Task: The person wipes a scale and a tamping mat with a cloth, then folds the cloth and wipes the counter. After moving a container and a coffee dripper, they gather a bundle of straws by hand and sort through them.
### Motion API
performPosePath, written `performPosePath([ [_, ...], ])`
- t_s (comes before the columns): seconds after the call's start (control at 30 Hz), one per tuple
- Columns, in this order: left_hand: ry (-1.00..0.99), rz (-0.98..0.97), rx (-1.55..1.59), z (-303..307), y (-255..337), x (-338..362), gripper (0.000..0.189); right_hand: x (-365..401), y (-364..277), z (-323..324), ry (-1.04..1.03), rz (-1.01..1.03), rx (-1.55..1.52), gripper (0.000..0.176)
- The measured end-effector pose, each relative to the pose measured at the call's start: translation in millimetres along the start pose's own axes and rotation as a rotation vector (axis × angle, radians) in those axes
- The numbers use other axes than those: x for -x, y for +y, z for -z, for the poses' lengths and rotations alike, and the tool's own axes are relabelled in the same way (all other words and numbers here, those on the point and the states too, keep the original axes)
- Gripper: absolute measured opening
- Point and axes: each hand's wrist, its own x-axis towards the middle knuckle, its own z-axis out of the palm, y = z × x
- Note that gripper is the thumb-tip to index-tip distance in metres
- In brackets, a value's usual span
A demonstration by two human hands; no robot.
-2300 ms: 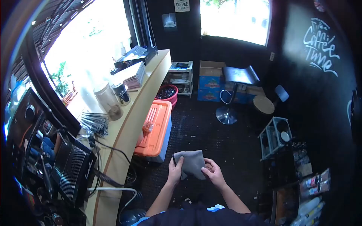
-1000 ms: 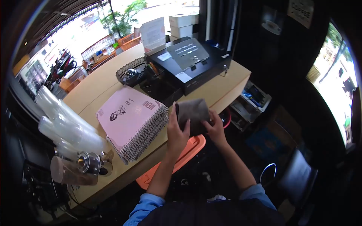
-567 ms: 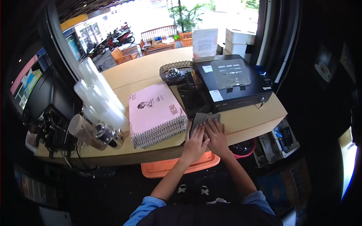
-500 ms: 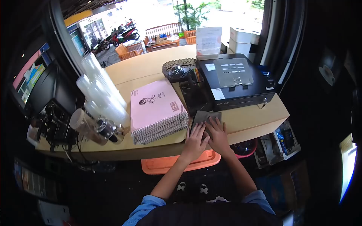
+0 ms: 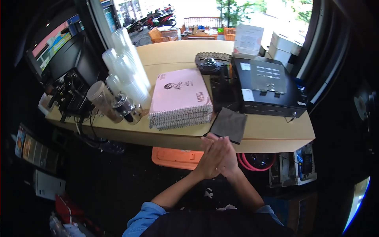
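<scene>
My left hand (image 5: 211, 160) and my right hand (image 5: 230, 158) are pressed palm to palm in front of the counter's edge, fingers stretched out and holding nothing. The left partly covers the right. Just beyond the fingertips a folded dark grey cloth (image 5: 229, 124) lies on the counter, one corner at the front edge. To its left is a stack of pink spiral-bound menus (image 5: 181, 89). A black cash drawer (image 5: 272, 103) stands to the right of the cloth, with a clear plate on top.
Stacked clear plastic cups (image 5: 128, 65), a metal-topped shaker (image 5: 126, 108) and a black monitor (image 5: 75, 59) occupy the left of the counter (image 5: 272, 130). A dark woven tray (image 5: 213, 63) sits behind the menus. Below are an orange lid (image 5: 175, 157) and a pink-rimmed basket (image 5: 252, 168).
Both hands have lifted off the grey cloth, drawn back toward me and come together. The cloth stays on the counter. The view has shifted, so the counter things appear farther right and higher.
</scene>
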Motion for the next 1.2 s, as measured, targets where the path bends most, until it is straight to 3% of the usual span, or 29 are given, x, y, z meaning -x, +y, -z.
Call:
performPosePath([
  [0.07,0.155,0.246,0.152,3.8,-5.2,12.3,0.067,-58.5,-33.9,-28.3,0.357,-1.139,0.329,0.053],
  [0.1,0.146,0.327,0.213,7.5,-2.7,17.4,0.066,-49.5,-28.2,-25.7,0.016,-1.097,0.531,0.054],
  [0.13,0.303,0.491,0.398,1.7,7.6,19.2,0.066,-39.5,-19.0,-26.2,-0.289,-0.971,0.88,0.053],
  [0.17,0.313,0.507,0.381,7.3,6.1,24.9,0.066,-31.5,-12.0,-26.0,-0.521,-0.842,0.994,0.051],
  [0.2,0.426,0.547,0.584,16.4,3.9,28.4,0.067,-23.6,-4.9,-26.3,-0.747,-0.695,1.096,0.049],
  [0.27,0.665,0.601,0.991,38.1,-4.5,35.0,0.07,-8.4,11.5,-26.0,-0.873,-0.588,0.995,0.047],
  [0.3,0.79,0.615,1.197,51.2,-6.3,38.9,0.072,4.0,21.8,-22.7,-0.854,-0.583,0.918,0.047],
  [0.4,0.879,0.736,1.065,104.9,-9.3,47.8,0.077,41.2,47.8,-27.3,-0.851,-0.684,0.828,0.047],
  [0.53,0.986,0.748,1.066,146.1,-31.5,88.8,0.076,71.7,75.1,-49.8,-0.916,-0.767,0.798,0.042],
  [0.63,1.043,0.748,0.982,187.7,-47.8,122.0,0.072,98.7,105.5,-69.1,-0.902,-0.719,0.751,0.033],
  [0.7,1.136,0.798,0.895,217.6,-58.3,147.3,0.054,112.4,126.9,-91.6,-0.807,-0.724,0.751,0.014],
  [0.73,1.169,0.838,0.819,229.5,-64.5,159.5,0.046,118.4,137.6,-96.5,-0.808,-0.729,0.754,0.014],
  [0.77,1.285,0.856,0.857,240.0,-70.0,170.4,0.031,123.5,147.8,-99.2,-0.806,-0.831,0.754,0.009],
  [0.8,1.346,0.819,0.892,245.0,-85.3,191.8,0.026,128.0,158.9,-103.1,-0.8,-0.93,0.757,0.008],
  [0.87,1.277,0.55,1.027,259.6,-110.1,224.8,0.022,137.8,181.0,-111.6,-0.765,-0.915,0.79,0.018],
  [0.9,1.268,0.547,1.043,271.2,-114.9,228.4,0.022,142.6,191.9,-113.4,-0.681,-0.949,0.787,0.019],
  [0.97,1.289,0.725,0.883,291.5,-124.5,232.3,0.019,146.9,211.3,-116.3,-0.548,-0.941,0.729,0.016],
  [1.07,1.222,0.809,0.654,315.3,-151.8,224.4,0.023,137.0,233.4,-122.3,-0.443,-0.891,0.774,0.01],
  [1.17,1.073,0.648,0.573,332.7,-172.7,197.9,0.056,119.7,237.9,-127.3,-0.428,-0.843,0.88,0.008],
  [1.2,1.02,0.616,0.414,338.0,-180.2,187.4,0.066,110.6,238.4,-129.5,-0.457,-0.787,0.908,0.009],
])
